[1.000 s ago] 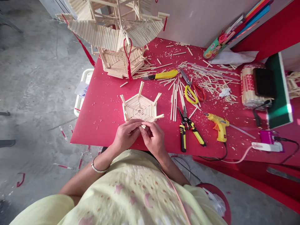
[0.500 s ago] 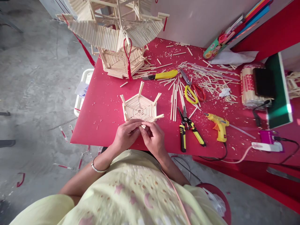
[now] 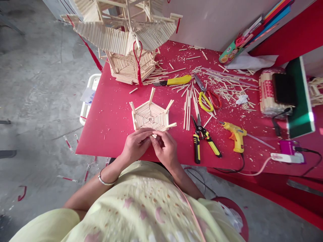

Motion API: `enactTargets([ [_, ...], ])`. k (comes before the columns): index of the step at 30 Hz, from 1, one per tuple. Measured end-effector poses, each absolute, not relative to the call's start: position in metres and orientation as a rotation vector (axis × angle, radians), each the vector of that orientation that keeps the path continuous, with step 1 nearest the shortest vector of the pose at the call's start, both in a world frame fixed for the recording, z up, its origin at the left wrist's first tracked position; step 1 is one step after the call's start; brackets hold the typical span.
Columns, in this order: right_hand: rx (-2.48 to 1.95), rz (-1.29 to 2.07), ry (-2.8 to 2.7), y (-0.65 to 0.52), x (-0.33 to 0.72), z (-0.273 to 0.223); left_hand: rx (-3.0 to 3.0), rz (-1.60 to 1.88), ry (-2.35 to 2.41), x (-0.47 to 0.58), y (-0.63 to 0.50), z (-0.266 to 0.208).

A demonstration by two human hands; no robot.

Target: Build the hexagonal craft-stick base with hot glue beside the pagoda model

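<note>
Both hands (image 3: pixel 151 145) pinch a short stick (image 3: pixel 154 136), end-on toward camera.

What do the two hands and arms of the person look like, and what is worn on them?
Both hands are bare, without gloves or visible rings. The left hand has a thin silver bangle at the wrist. The right hand shows nothing at the wrist. Both forearms are bare. A pale yellow-green garment with small pink prints covers the upper arms and body, and a thin pink cord runs across it.

Nothing legible here: the print on the green illustrated cardboard pack (image 3: pixel 230 52) is too small to read.
</note>
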State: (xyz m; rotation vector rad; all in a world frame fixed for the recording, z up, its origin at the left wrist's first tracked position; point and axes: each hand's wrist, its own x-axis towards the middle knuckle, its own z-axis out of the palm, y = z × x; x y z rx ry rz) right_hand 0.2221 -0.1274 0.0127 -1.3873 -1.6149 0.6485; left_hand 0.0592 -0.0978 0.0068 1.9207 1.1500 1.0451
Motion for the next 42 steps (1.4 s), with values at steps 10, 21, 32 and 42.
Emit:
enactTargets([
  [10,-1.37,0.649,-1.605,-0.1275,0.2225,0.0132,1.91,1.038,1.148,0.0597,-0.098,0.0083],
  [21,-1.367,0.642,-1.612,-0.1269,0.2225,0.0132,1.915,1.04,1.156,0.0592,-0.0979,0.0074],
  [32,-1.373,0.639,-1.607,-0.1271,0.2216,0.0136,1.917,1.039,1.153,0.0588,-0.0983,0.007],
  [42,-1.39,0.651,-1.612,-0.1275,0.2228,0.0111,1.922,1.03,1.15,0.0592,-0.0977,0.0078],
])
